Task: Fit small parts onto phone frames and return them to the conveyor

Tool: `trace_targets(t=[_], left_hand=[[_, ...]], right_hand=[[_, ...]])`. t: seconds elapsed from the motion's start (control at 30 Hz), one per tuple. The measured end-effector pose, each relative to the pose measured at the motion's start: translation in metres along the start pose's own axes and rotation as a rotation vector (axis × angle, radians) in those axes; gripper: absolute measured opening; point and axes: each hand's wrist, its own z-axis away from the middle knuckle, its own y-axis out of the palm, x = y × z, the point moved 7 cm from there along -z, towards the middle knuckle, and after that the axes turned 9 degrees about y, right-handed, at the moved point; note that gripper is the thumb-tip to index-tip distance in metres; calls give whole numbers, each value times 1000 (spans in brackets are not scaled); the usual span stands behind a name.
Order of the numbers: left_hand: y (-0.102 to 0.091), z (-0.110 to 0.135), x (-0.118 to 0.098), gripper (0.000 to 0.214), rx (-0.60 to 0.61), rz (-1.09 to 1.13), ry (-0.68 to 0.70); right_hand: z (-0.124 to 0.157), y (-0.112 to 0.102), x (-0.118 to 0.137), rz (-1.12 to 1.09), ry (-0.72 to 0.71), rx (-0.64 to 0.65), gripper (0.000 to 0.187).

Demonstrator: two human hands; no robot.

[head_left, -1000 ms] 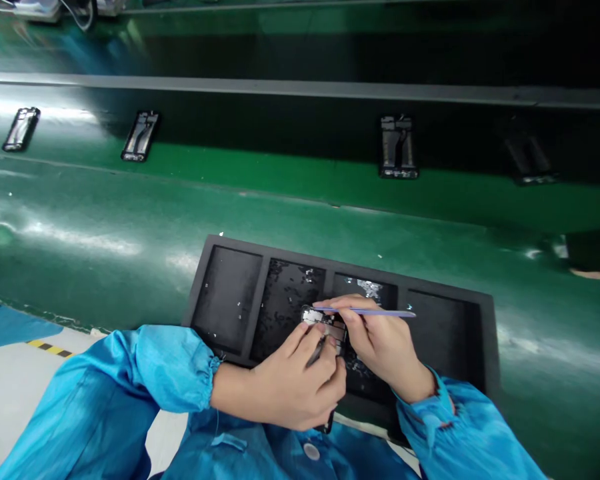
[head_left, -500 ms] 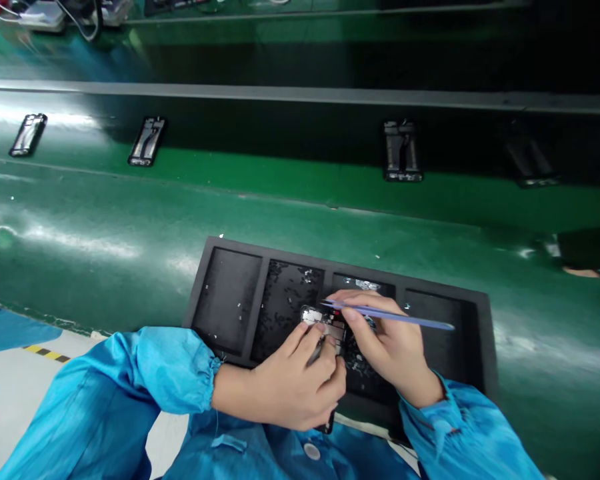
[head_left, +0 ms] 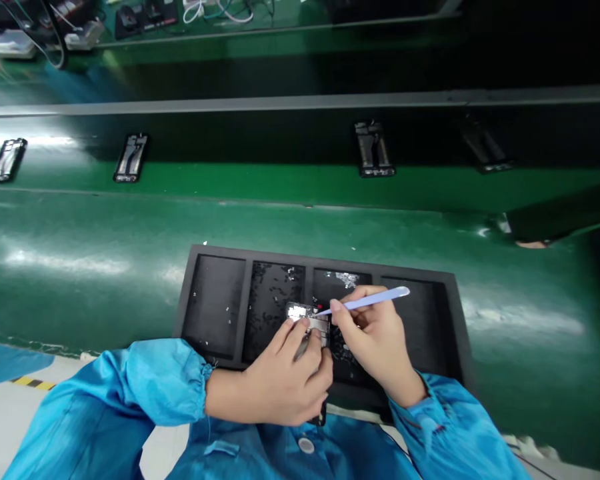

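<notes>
My left hand [head_left: 290, 377] is wrapped round an opened phone [head_left: 299, 311], its fingers lying across the exposed inner parts. The phone's lower end sticks out below the hand, near my front. In my right hand [head_left: 377, 337], a pair of light purple tweezers [head_left: 367, 301] is pinched, with the tips at the upper part of the phone. Beneath both hands lies a black tray [head_left: 249, 313] with several compartments. Small dark pieces are scattered in one compartment, and small shiny pieces [head_left: 345, 278] lie in the one to its right.
Several opened phones lie in a row along the green surface behind the tray, among them one phone [head_left: 131, 157] at left and another phone [head_left: 374, 149] at right. Cables [head_left: 215, 10] and devices sit at the far back. A person's dark sleeve [head_left: 565, 210] reaches in from the right.
The tweezers have turned in my right hand, and their tips have come down onto the phone's upper part. The whole view has shifted somewhat. My left hand keeps its hold.
</notes>
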Motion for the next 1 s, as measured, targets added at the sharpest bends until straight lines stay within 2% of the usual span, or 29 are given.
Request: trace_targets(t=[0.23, 0.5, 0.8, 1.0], left_hand=[[-1, 0, 1, 54, -10, -7, -9], [1, 1, 2, 54, -21, 22, -32], [1, 0, 5, 57, -16, 43, -64], [2, 0, 4, 58, 12, 52, -45]], right_hand=[[0, 5, -7, -95, 62, 15, 25], [-3, -5, -7, -155, 75, -90, 27], [0, 5, -11, -108, 124, 43, 27], [-2, 3, -6, -188, 126, -31, 31]])
